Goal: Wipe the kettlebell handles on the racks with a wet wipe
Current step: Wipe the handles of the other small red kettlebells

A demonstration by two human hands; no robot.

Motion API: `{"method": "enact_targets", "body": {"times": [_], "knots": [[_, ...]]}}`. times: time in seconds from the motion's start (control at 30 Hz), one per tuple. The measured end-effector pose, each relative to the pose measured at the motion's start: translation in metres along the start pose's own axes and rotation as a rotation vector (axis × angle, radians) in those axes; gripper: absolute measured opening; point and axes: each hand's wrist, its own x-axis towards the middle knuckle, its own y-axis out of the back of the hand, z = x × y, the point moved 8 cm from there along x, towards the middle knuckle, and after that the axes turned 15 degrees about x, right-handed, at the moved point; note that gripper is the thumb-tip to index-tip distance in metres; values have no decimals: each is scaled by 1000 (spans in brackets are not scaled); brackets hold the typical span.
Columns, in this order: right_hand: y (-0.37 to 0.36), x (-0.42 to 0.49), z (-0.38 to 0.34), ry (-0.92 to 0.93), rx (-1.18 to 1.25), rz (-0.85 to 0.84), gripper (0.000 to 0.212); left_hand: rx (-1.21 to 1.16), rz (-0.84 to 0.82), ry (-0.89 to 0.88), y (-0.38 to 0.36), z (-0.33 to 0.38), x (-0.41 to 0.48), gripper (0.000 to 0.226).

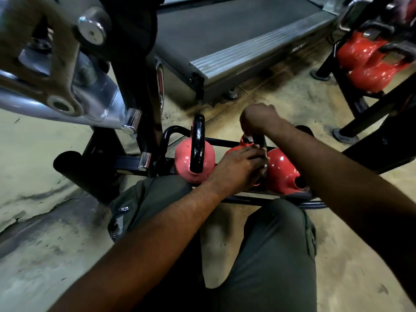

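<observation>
On the low rack (247, 200), the middle kettlebell's handle (260, 140) stands just beside a red kettlebell (281, 170). The right hand (258, 118) has its fingers curled tight round the handle's top. The left hand (238, 163) has its fingers wrapped round the lower part. The wipe is hidden.

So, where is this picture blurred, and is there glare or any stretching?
Head view: the steel machine at upper left and the far kettlebells at upper right are motion-blurred; the centre is fairly sharp. White glare spots sit on the right kettlebell and the free black handle. The wide lens swells the left forearm toward the bottom edge.
</observation>
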Motion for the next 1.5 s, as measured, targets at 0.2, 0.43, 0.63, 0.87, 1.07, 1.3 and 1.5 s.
{"method": "enact_targets", "body": {"times": [0.2, 0.43, 0.63, 0.87, 1.07, 1.3, 1.5], "knots": [[-25, 16, -29, 180, -313, -39, 28, 7, -24, 8, 0, -10, -3, 39], [9, -16, 32, -63, 370, 206, 26, 10, -51, 38, -4, -15, -6, 33], [-78, -35, 61, -487, 1659, -46, 23, 13, -36, 50, -4, -19, -7, 36], [-115, -77, 61, -526, 2004, -160, 30, 69, -73, -13, -3, -3, -14, 34], [-45, -73, 75, -179, 1411, 388, 18, 142, -116, -70, 8, 0, -18, 47], [-6, -37, 2, 35, 91, 333, 21, 191, -156, -117, 3, 15, -27, 43], [-5, -81, 8, 65, 159, 441, 21, 195, -150, -95, 15, 12, -30, 51]]}}
